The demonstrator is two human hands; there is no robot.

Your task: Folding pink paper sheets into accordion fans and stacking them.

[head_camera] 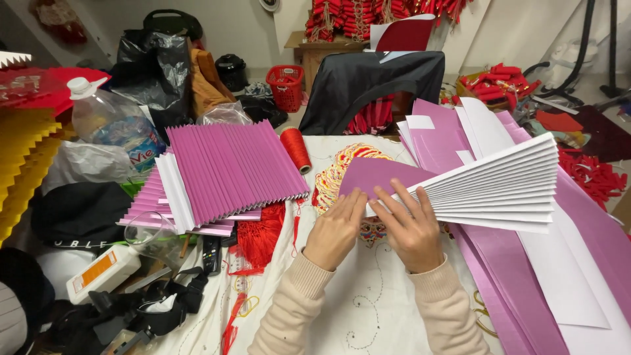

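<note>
1. Two cream sleeves (368,315) come up from the bottom, nearest to us.
2. Fingers (401,204) of the right hand (415,231) are spread and pressed flat on the narrow end of a sheet of paper, holding its folds down.
3. Fingers of the left hand (335,230) lie close together and pinch the same end from the other side.
4. That sheet is the half-folded paper (486,181). It lies on the table (374,309) right under both hands and fans out to the right.
5. Many white folds are already made and sit stacked like a fan. One flat purple part (374,174) near the left hand is not folded yet. So I think the folding is well along but not done.
6. Flat purple and white sheets (559,269) lie to the right, under the fan. They have no folds at all.
7. A stack of pleated purple paper (227,167) sits to the left, well apart from the hands. Those look finished.
8. A red spool of thread (296,149) stands just beside that stack.
9. Red tassels (259,240) lie near the left sleeve.
10. A plastic bottle (112,121) and a black bag (154,69) are far off on the left.
</note>
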